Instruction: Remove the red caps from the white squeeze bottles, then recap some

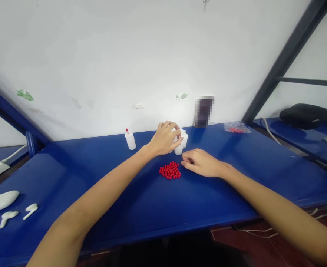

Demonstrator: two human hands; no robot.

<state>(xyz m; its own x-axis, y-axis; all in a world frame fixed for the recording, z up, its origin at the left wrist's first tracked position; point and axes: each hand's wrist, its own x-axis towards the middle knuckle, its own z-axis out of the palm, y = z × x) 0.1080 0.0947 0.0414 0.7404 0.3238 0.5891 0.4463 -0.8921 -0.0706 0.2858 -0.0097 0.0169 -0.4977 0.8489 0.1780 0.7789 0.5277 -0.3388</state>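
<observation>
My left hand [167, 139] is curled over the top of a small white plastic bottle [178, 150], its fingers and thumb closed about the upper part. Another white bottle [185, 138] stands right behind, partly covered by the hand. My right hand [201, 163] rests low on the blue tabletop beside the bottles, fingers curled in and thumb near the fingertips; whatever is between them is hidden. A pile of small red caps [170, 171] lies in front of both hands. Apart on the left, a white bottle with a red tip [130, 139] stands upright.
A pixelated dark upright object [204, 111] leans against the white wall. To its right lies a clear plastic bag [237, 127] with red pieces inside. A white earbud case [1, 202] and two earbuds [30, 210] lie at the left. Metal frame posts flank the blue table [141, 211].
</observation>
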